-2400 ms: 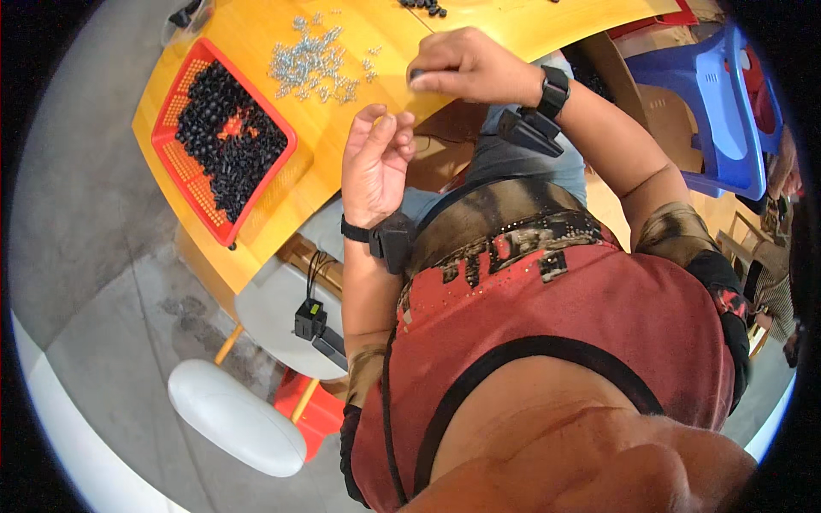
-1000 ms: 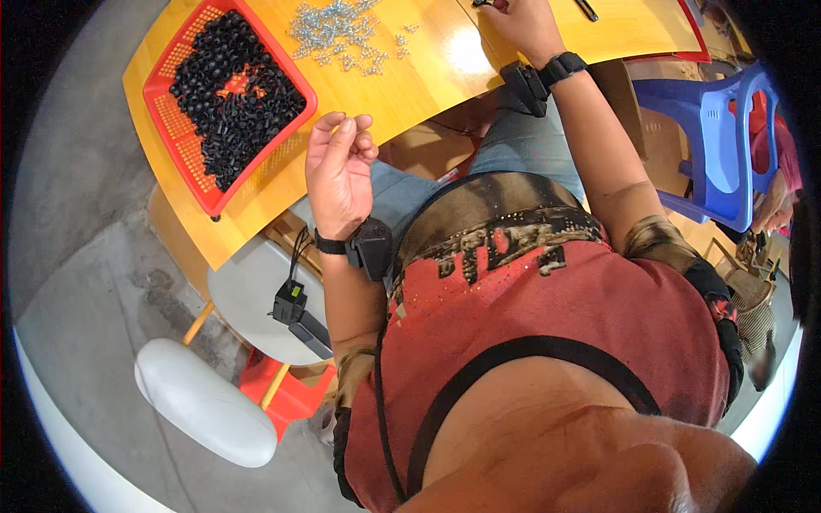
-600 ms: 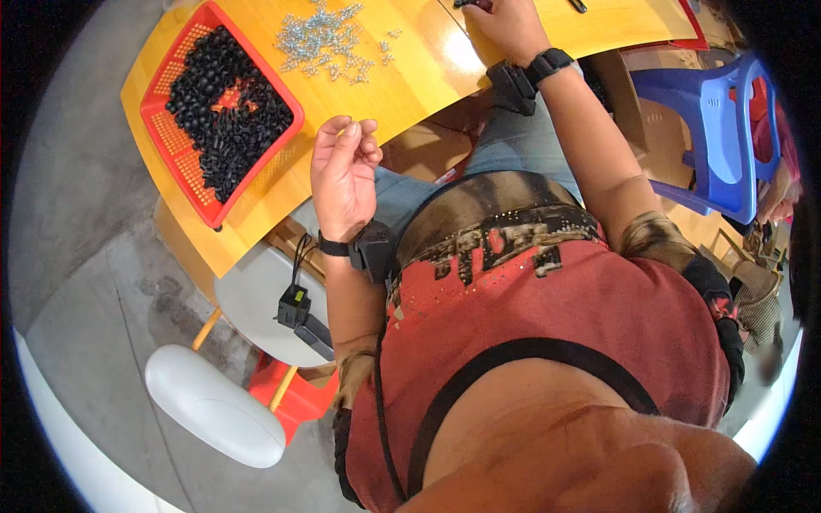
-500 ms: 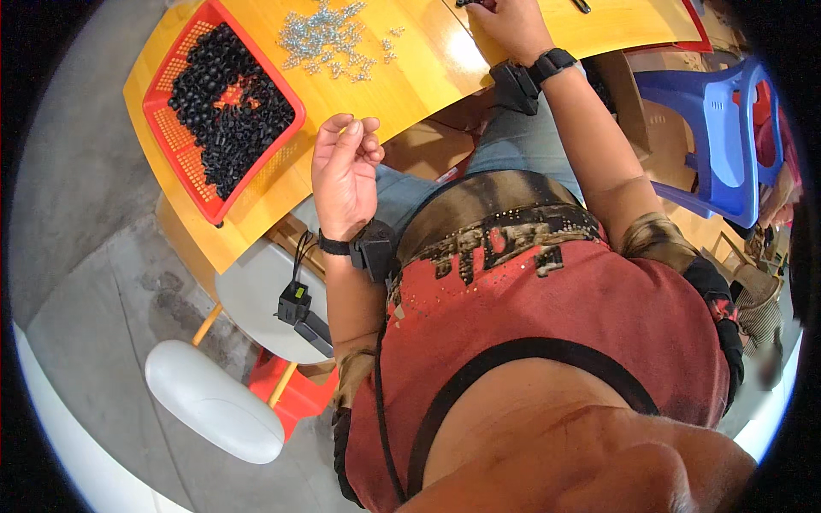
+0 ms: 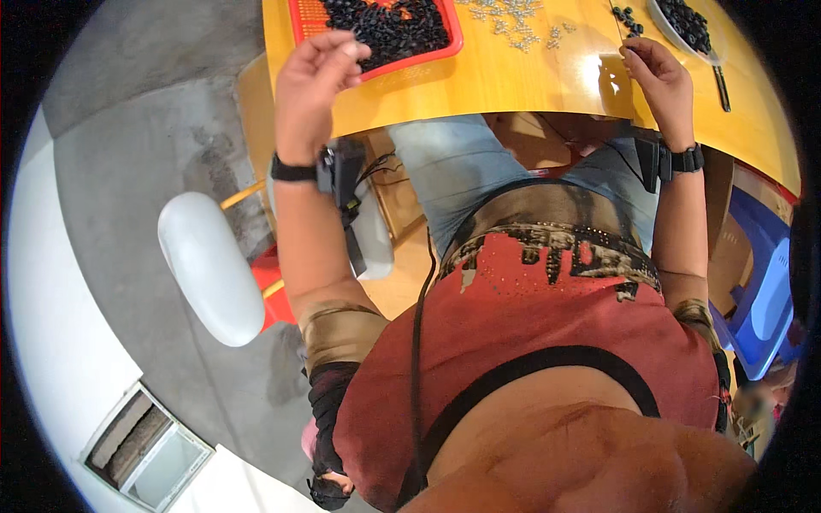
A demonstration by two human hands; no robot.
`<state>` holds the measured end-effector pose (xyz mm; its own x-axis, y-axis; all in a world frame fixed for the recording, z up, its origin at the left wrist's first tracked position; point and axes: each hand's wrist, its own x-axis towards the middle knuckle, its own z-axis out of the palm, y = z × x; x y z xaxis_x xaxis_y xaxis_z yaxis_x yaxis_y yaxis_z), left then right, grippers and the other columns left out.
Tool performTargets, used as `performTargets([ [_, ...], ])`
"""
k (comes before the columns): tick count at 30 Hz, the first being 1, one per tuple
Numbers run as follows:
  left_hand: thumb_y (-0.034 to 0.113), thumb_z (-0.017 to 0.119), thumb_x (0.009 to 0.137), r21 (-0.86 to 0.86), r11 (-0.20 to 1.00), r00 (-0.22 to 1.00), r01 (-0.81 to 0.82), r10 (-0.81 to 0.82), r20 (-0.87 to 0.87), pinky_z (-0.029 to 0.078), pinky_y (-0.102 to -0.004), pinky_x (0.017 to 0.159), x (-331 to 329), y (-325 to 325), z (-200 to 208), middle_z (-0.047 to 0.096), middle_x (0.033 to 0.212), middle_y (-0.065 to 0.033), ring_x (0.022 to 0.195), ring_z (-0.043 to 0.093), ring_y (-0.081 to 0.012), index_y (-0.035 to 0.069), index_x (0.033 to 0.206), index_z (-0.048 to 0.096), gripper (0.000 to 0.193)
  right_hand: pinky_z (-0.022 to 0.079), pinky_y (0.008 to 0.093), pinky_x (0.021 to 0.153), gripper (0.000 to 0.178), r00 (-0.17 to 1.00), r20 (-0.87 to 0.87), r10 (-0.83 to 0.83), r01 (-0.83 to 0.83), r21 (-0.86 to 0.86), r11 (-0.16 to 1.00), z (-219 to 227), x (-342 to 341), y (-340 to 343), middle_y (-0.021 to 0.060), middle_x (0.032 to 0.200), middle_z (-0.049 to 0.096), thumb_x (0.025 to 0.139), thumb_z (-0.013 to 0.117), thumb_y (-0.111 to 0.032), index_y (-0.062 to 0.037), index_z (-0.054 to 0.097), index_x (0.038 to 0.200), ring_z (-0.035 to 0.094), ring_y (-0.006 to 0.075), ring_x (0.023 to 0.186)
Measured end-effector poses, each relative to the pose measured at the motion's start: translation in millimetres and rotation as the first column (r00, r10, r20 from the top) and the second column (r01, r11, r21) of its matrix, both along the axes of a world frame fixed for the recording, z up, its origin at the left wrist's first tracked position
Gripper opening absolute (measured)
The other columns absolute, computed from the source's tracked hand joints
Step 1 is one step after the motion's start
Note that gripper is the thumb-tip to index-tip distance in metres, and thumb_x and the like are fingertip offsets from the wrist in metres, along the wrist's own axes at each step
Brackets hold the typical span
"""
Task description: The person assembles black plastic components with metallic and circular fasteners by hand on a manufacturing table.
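My left hand (image 5: 310, 90) is raised at the near left corner of a red plastic basket (image 5: 455, 43) filled with small black plastic parts (image 5: 398, 30). Its thumb and fingertips are drawn together; whatever they may hold does not show clearly. Over the table's right part, my right hand (image 5: 665, 81) pinches thumb against forefinger, with a tiny dark spot at the tips that I cannot make out. Beyond that hand lie a few loose black pieces (image 5: 629, 21). A scatter of small silvery metal pieces (image 5: 516, 26) rests between the two hands, farther back.
A white bowl (image 5: 663, 26) of black parts stands at the far right of the yellow table (image 5: 487, 90), with a slim black tool (image 5: 723, 90) nearby. A blue plastic chair (image 5: 761, 291) is at the right, a pale-backed chair (image 5: 209, 269) at the left.
The view has turned, shifting the table rightward. My left hand has moved up to the basket's near edge. My right hand has come back from the loose black pieces toward the table's near side.
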<state>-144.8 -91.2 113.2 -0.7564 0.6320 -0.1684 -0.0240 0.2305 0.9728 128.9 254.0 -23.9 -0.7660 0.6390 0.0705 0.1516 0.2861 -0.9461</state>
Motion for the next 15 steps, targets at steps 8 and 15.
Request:
performTargets([
  [8, 0.006, 0.073, 0.095, -0.378, 0.919, 0.99, 0.11, -0.066, 0.127, 0.06, -0.0332, 0.077, -140.0, 40.7, -51.4, 0.073, 0.104, -0.0072, 0.096, 0.072, -0.0181, 0.006, 0.122, 0.065, 0.028, 0.055, 0.0246, 0.079, 0.025, 1.0, 0.006, 0.025, -0.026, 0.156, 0.987, 4.2, -6.6, -14.6, 0.0035, 0.096, 0.076, 0.097, 0.072, -0.017, -0.0003, 0.073, 0.116, 0.068, 0.007, 0.086],
  [15, 0.012, 0.075, 0.092, -0.406, 0.832, 0.747, 0.378, -0.534, -0.397, 0.059, -0.0363, 0.081, -142.3, 81.8, -65.5, 0.076, 0.097, -0.0161, 0.088, 0.074, -0.0277, -0.004, 0.109, 0.07, 0.024, 0.056, 0.0339, 0.076, 0.026, 0.955, 0.223, -0.198, 0.071, 0.475, 0.877, 17.1, 2.4, 0.6, 0.0179, 0.096, 0.074, 0.095, 0.069, -0.022, -0.0025, 0.074, 0.112, 0.074, 0.0267, 0.084],
])
